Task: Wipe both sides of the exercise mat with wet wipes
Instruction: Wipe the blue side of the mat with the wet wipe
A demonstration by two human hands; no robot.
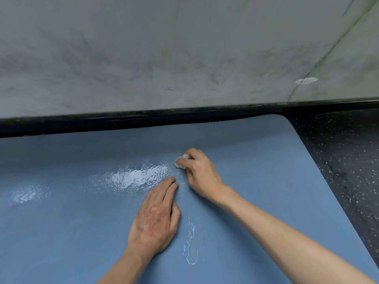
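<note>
While I look down through the head camera, the blue exercise mat (61, 232) lies flat on a dark speckled floor (338, 160), filling the lower part of the view, with its far edge running close along a black baseboard (143, 119) under a grey, scuffed wall (164, 48). I can see the mat's rounded far right corner where it meets the floor. My right hand (200, 173) reaches out over the middle of the mat, its fingers (192, 155) curled around a small, crumpled white wet wipe (181, 161) and pressing it onto the mat surface; only part of the wipe shows past the fingertips. My left hand (155, 218) rests palm down on the mat just nearer to me, fingers (168, 189) straight and held together, pointing toward the right hand, and gripping nothing. Just left of the wipe a glossy wet patch (137, 177) shines on the blue surface, reaching almost to the left fingertips. I see a second, fainter shiny patch (26, 193) well apart from it near the left edge of the view. Close to my left wrist, between the two forearms, a thin white outline (191, 249) of liquid marks the mat. On the wall to the right there is a small pale chipped spot (306, 80) beside a dark, greenish crack line.
</note>
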